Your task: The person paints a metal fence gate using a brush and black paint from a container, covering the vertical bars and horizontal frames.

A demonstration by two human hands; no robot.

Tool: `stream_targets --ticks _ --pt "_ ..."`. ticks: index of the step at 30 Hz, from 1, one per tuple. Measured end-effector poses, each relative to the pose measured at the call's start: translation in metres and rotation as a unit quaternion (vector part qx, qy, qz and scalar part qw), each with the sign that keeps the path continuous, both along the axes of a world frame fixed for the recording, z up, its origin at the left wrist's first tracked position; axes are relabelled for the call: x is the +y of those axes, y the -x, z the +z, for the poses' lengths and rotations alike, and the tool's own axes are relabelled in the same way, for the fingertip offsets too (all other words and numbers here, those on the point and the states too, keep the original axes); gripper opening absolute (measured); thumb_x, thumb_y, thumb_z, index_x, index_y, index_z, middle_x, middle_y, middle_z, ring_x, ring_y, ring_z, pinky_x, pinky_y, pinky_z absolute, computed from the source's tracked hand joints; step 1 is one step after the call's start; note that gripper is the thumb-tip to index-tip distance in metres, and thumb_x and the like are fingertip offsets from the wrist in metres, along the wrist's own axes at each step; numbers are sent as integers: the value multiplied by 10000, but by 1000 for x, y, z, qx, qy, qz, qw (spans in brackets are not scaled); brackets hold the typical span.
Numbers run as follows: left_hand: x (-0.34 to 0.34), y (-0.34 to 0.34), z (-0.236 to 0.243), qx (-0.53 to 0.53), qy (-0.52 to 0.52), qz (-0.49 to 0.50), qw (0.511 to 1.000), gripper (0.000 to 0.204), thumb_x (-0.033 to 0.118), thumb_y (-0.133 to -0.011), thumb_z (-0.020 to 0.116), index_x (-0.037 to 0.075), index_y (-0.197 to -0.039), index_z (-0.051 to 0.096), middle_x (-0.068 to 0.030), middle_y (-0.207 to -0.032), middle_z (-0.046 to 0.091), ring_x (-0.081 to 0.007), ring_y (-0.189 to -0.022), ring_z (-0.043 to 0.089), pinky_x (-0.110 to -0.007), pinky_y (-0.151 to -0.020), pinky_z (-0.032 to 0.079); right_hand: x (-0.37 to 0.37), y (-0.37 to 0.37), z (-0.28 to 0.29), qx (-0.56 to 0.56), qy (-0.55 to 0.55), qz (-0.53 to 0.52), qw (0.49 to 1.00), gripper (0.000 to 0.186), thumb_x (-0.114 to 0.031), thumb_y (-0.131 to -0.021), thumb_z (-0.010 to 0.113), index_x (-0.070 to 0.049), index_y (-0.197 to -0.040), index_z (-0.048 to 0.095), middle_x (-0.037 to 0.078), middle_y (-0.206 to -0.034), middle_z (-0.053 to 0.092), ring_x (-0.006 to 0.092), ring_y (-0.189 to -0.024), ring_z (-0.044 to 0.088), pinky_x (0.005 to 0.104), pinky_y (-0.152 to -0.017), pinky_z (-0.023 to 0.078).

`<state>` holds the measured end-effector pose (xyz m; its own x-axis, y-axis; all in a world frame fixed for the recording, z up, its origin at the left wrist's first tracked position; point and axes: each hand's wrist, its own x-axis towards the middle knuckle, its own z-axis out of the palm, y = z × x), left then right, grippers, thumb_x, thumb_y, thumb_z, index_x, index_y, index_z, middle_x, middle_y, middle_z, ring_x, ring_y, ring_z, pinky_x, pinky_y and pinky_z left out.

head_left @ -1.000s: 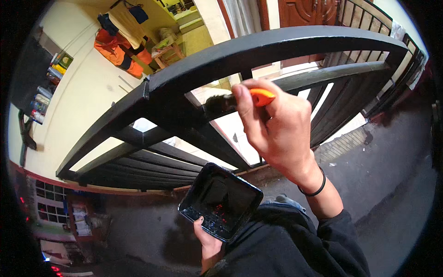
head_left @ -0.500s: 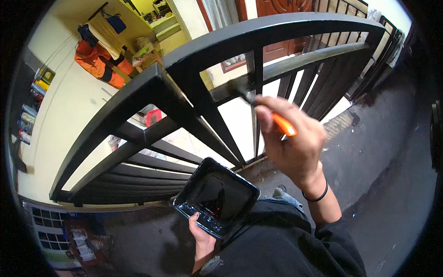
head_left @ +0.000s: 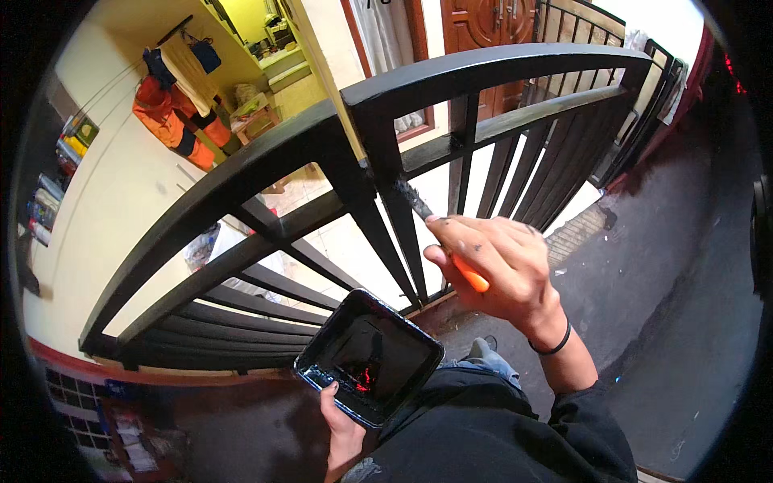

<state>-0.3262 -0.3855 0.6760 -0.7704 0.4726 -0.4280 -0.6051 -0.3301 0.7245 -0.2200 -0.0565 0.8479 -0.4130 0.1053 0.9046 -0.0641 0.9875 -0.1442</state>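
My right hand (head_left: pixel 499 266) is closed round the orange handle of a paintbrush (head_left: pixel 417 203). The dark bristles meet an upright bar of the black metal gate (head_left: pixel 378 157), near the gap between its two leaves. Dark smudges mark the fingers. Low in front of my body, my left hand (head_left: pixel 342 427) grips the near edge of a black paint tray (head_left: pixel 386 342), thumb over the rim and other fingers hidden beneath. Dark, glossy paint lies in the tray, with a red glint on it.
Behind the gate are a cream wall (head_left: pixel 105 201), hanging orange clothes (head_left: pixel 173 113), a small wooden stool (head_left: pixel 254 121) and brown wooden doors (head_left: pixel 487 48). Bottles stand on a shelf (head_left: pixel 48 197) at far left. Dark pavement (head_left: pixel 636 306) stretches to my right.
The brush has moved down and left from the right leaf's crossbar to the upright bar near the gap. My view has shifted slightly; the tray stays in my left hand.
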Motion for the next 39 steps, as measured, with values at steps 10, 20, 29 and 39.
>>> stream_targets --ticks 10,20,29,39 --pt "-13 -1 0 -18 -20 -4 1000 636 336 -888 556 55 -1458 527 -155 -1392 630 -352 -1270 609 -497 -1106 475 -10 4 -38 -24 -79 -41 996 394 -220 -893 838 -10 -1207 724 140 -1017 783 140 -695 719 251 -556 543" --pt "-10 -9 5 -83 -53 -8 995 558 306 -902 562 48 -1397 561 -142 -1297 669 -328 -1183 657 -477 -1057 519 -8 20 5 88 -101 -72 988 403 -221 -903 831 -26 -1239 725 147 -1065 788 179 -785 759 291 -594 586" --pt "-28 -12 -5 -95 -60 27 993 541 275 -903 568 45 -1392 574 -140 -1301 674 -322 -1206 651 -473 -1074 512 -29 11 -13 1 -49 -75 996 324 -142 -892 834 -5 -1169 737 142 -1033 790 209 -818 776 303 -647 608" --pt "-37 -7 -18 -70 -33 33 996 626 351 -885 576 39 -1426 543 -155 -1344 648 -351 -1220 632 -497 -1065 501 -17 18 -35 -6 -101 -110 989 416 -217 -906 824 -41 -1270 728 152 -1098 785 168 -824 768 275 -617 592"
